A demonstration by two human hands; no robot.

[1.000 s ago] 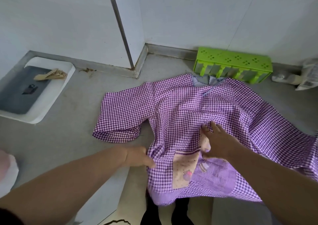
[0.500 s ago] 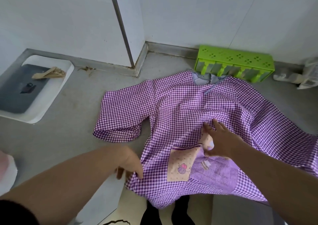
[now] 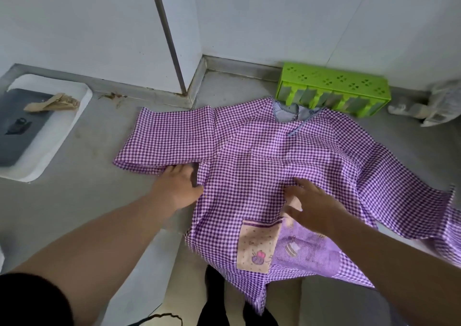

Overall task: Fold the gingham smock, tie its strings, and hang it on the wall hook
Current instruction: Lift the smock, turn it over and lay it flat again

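both hands lying flat on the spread gingham smock

the left hand (image 3: 177,187) is resting palm down with its fingers straight and together, lying where the smock's left sleeve (image 3: 166,142) is meeting the body of the garment; its fingertips are touching the sleeve's lower edge and its thumb side is lying against the cloth. the right hand (image 3: 313,207) is lying palm down on the middle of the gingham smock (image 3: 287,156), fingers spread and straight, just above the patch pocket (image 3: 257,246). neither hand is pinching or gripping the fabric.

the smock is lying face up and unfolded on a grey counter (image 3: 74,201), its neckline (image 3: 287,112) pointing toward the wall and its hem hanging over the counter's near edge. the left sleeve is stretching out flat to the side; the other sleeve (image 3: 409,188) is trailing off toward the right edge of the view. a thin string (image 3: 299,128) is lying loose near the neckline, untied. beside the cream pocket a plain purple panel (image 3: 309,251) with small printed figures is showing.

just beyond the neckline a green perforated plastic box (image 3: 334,89) is standing against the white wall (image 3: 274,21). to its right some crumpled clear plastic (image 3: 439,103) is lying. at far left a white tray (image 3: 57,136) is holding a dark slab (image 3: 15,131) and a scrap of brown paper (image 3: 52,102).
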